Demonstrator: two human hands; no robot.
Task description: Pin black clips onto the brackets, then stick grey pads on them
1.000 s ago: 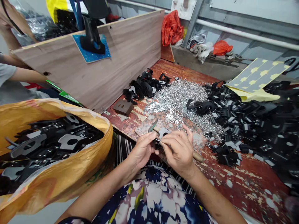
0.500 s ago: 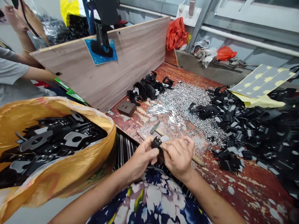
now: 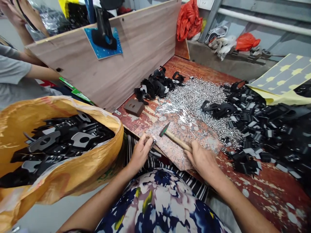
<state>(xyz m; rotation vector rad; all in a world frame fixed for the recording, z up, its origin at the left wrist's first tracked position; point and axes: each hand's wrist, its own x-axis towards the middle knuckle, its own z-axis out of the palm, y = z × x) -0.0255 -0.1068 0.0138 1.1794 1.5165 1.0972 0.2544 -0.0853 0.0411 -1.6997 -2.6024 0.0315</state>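
Observation:
My right hand (image 3: 201, 159) is wrapped round the wooden handle of a hammer (image 3: 177, 139), whose dark head lies to the left over a speckled stone slab (image 3: 167, 150). At the slab's left edge, my left hand (image 3: 143, 149) is closed in a pinch on a small black part (image 3: 154, 142), mostly hidden by the fingers. Beyond the slab, a heap of shiny metal pins (image 3: 198, 97) spreads over the worn red table (image 3: 262, 194). Several loose pins lie on the slab itself.
An orange sack (image 3: 119, 139) full of black and grey parts stands at left. More black parts (image 3: 269, 139) are piled at right, below a patterned sheet (image 3: 283, 76). A brown block (image 3: 134, 107) sits near the wooden board (image 3: 145, 35). A co-worker's arm (image 3: 41, 72) is behind it.
My right hand has left the black part, moved right and taken hold of the hammer, lifting its handle. My left hand has shifted slightly left and up with the part. The view has tilted down.

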